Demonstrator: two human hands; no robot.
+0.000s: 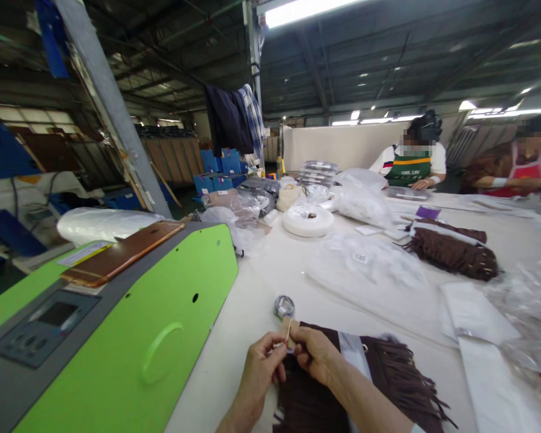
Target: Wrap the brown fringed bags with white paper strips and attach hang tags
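Observation:
Both my hands are close together over a dark brown fringed suede-like piece [397,376], which lies on the white table with a pale strip across it. My left hand [260,367] is closed, its thumb and forefinger pinching a thin light string. In my right hand [315,352], also closed, is a small tan tag [290,328] with the string running over it. Just beyond the tag rests a small round roll, grey and shiny [284,307]. My right forearm covers part of the brown piece.
A green machine [162,325] with a phone [126,252] on top stands at left. Beyond are a white tape roll [308,220], plastic bags [374,258] and another brown fringed bundle [453,246]. Two co-workers [410,162] are across the table. White sheets [478,313] lie at right.

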